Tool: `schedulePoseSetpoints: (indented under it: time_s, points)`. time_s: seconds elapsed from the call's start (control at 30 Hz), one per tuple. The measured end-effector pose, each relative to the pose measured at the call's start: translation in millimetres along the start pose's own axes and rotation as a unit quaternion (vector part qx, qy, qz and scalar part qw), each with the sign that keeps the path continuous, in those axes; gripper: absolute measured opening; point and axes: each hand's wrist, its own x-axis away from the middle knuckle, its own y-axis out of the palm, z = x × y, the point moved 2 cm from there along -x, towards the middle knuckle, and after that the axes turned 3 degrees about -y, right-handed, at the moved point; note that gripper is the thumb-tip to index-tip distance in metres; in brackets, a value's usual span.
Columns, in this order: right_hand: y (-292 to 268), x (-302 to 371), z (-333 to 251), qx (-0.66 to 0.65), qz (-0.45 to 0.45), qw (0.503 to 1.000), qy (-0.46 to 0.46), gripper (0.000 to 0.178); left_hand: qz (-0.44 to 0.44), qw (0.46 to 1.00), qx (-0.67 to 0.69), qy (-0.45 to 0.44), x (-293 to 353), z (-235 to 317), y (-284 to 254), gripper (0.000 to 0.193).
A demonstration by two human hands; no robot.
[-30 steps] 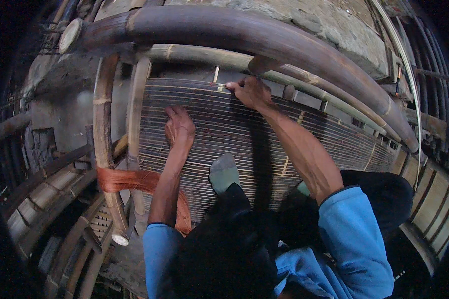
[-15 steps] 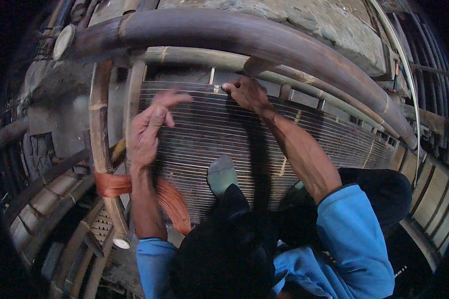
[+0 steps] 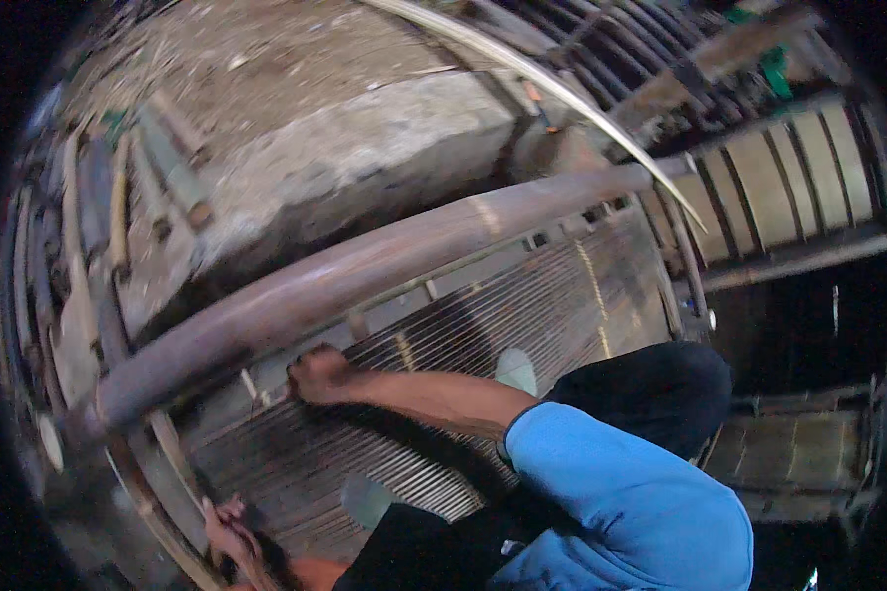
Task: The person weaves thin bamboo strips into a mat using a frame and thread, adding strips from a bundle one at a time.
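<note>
The right hand (image 3: 317,374) pinches closed on the stretched threads (image 3: 463,345) beneath the thick pole (image 3: 365,276); a hard tug could snap them. At seven o'clock, the left hand (image 3: 229,527) clutches the bamboo frame (image 3: 168,463).

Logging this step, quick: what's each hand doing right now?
Left hand: fingers curled on the curved frame edge.
Right hand: closed at the strung threads, contents unclear.

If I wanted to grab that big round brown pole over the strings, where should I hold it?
Probably the bare middle stretch of the big round pole, coming from above with your fingers wrapped around it. It is smooth and lies nearly level there, with open space over it. Lower down, the right hand and the stretched threads sit close beneath it.
</note>
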Motion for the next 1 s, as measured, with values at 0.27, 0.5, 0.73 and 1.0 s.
schedulePoseSetpoints:
  time_s: [0.27,0.5,0.73,1.0]
  points:
    - [-160.2,82.2,15.1,0.152,-0.268,0.934,-0.179,0.027,-0.011,0.879,-0.475,0.043,-10.7,27.3,37.1,0.047]
    - [-334.6,154.4,31.0,0.177,-0.293,0.935,-0.094,0.031,0.041,0.743,-0.657,0.12,28.2,78.9,111.7,0.063]
    - [-462.5,218.6,197.9,0.02,0.227,0.972,0.053,0.023,-0.004,0.674,-0.641,0.368,84.9,93.2,139.4,0.052]
    - [-525.8,278.1,384.2,0.369,0.305,0.831,0.284,0.021,-0.037,0.601,-0.772,0.204,104.5,97.2,160.9,0.037]
